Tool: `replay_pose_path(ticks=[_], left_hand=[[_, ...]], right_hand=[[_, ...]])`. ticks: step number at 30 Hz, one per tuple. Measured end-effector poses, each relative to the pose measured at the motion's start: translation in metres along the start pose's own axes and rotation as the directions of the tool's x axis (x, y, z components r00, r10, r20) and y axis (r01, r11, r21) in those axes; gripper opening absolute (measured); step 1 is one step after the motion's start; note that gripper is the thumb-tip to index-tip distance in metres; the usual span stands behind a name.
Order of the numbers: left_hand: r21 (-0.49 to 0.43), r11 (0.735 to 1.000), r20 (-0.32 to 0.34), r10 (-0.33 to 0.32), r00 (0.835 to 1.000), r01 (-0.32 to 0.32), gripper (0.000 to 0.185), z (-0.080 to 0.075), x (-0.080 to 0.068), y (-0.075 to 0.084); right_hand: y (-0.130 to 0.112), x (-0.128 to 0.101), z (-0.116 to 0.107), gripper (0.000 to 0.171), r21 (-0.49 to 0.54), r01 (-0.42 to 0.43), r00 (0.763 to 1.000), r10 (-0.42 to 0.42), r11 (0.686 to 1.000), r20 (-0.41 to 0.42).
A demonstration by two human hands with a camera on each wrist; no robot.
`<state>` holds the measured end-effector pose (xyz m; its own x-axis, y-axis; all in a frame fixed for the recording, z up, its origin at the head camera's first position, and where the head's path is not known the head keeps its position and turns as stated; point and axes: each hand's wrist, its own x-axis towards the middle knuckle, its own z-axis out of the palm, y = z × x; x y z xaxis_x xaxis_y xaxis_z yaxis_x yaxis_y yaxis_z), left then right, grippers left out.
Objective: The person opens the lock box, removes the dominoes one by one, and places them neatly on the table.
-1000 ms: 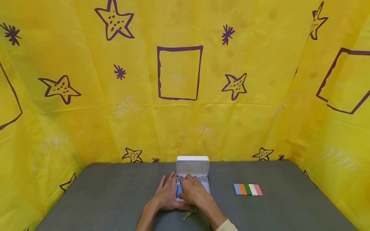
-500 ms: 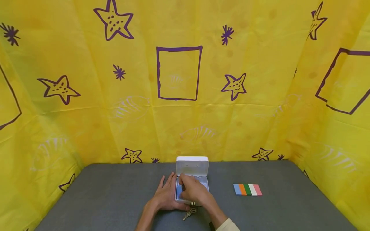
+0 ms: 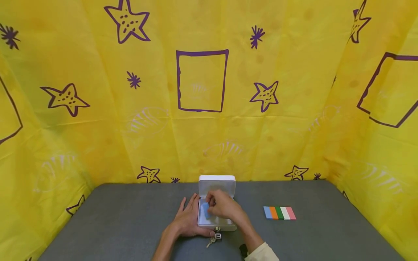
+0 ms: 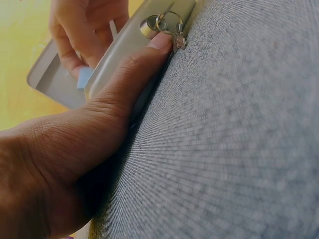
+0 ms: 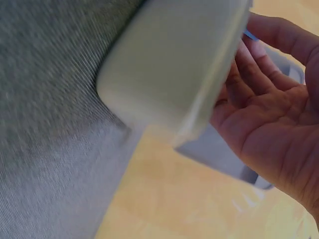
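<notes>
A small white lockbox (image 3: pixel 225 227) stands on the grey table near its front, its lid (image 3: pixel 217 185) raised. My right hand (image 3: pixel 211 203) reaches into it and pinches a blue block (image 3: pixel 204 210), which is tilted at the box's left side. In the left wrist view the same blue block (image 4: pixel 84 77) shows under the right hand's fingers (image 4: pixel 75 35). My left hand (image 3: pixel 187 219) lies flat on the table against the box's left wall, its thumb (image 4: pixel 157 44) along the front next to the lock (image 4: pixel 148 26). A bunch of keys (image 3: pixel 213 239) hangs from that lock.
A row of coloured blocks (image 3: pixel 280 213), blue, orange, green, white and pink, lies flat to the right of the box. Yellow patterned cloth (image 3: pixel 202 108) walls in the grey table (image 3: pixel 114 224) at the back and both sides.
The right hand has moved back toward the lid and lifted. The blue block, flat in the box before, now stands tilted between its fingers. The left hand has stayed put.
</notes>
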<state>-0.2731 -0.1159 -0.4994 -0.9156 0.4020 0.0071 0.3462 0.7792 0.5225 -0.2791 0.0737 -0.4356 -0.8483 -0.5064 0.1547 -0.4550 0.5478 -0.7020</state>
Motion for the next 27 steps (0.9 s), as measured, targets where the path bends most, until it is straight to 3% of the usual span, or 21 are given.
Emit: replay_pose_path(ticks=[6, 12, 19, 27], left_hand=[[-0.009, 1.000, 0.013, -0.019, 1.000, 0.019, 0.135, -0.002, 0.001, -0.002], [-0.012, 1.000, 0.012, -0.021, 1.000, 0.021, 0.134, -0.001, -0.001, -0.001], [-0.012, 1.000, 0.006, -0.019, 1.000, 0.019, 0.134, -0.001, -0.002, -0.001], [-0.033, 0.999, 0.015, -0.022, 1.000, 0.022, 0.136, 0.001, 0.002, -0.004]], right_hand=[[0.002, -0.003, -0.022, 0.018, 0.032, -0.037, 0.998, 0.035, 0.999, 0.054], [0.007, -0.013, -0.055, 0.023, 0.096, -0.023, 0.989, 0.008, 0.995, 0.148], [0.014, -0.031, -0.086, 0.023, 0.118, -0.061, 0.991, 0.047, 0.991, 0.122], [0.025, -0.046, -0.105, 0.018, 0.157, -0.147, 0.987, 0.134, 0.977, 0.089]])
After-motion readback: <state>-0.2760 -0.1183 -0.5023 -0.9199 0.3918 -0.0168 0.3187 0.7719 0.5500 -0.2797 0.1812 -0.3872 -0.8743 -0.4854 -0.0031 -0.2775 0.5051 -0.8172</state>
